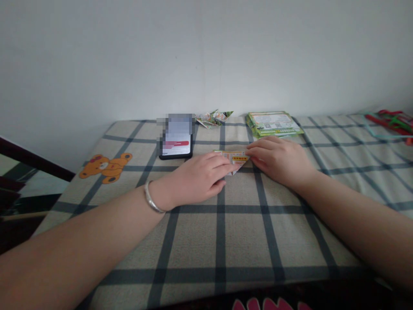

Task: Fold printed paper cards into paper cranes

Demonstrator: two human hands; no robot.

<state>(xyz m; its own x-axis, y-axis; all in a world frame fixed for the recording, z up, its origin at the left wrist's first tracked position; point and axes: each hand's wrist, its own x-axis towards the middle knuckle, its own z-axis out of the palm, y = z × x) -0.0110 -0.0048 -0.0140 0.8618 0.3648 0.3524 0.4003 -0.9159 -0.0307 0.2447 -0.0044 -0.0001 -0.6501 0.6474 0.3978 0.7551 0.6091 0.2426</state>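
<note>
Where the cloth (193, 241) nears its left side, a flat orange bear figure (108, 168) with rounded paws lies against a beige weave crossed by blue-grey bands. Next comes a smooth silver bangle (149, 198), a plain rounded ring on the person's left wrist. Behind that forearm lies a black-edged phone (177, 140), its glassy screen lit and partly blurred out. The left hand (203, 178) lies palm down, its fingers over the left part of a folded paper (239, 159); whether the thumb pinches it from beneath cannot be told. Farther back, near the wall (206, 56), sit crumpled-looking folded paper pieces (211, 118), green and white with pointed tips.

The folded paper itself rests on the cloth between the two hands, small and crisp-edged, tapering toward the person, with orange, white and yellow print in tight blocks. At its right corner are the bent fingertips of the right hand (280, 159); its thumb is hidden, so how firmly it grips cannot be told. Just behind that hand lies a stack of green-and-white printed sheets (274, 123), glossy and rectangular. At the far right are red and green items (392, 120), too indistinct to name.
</note>
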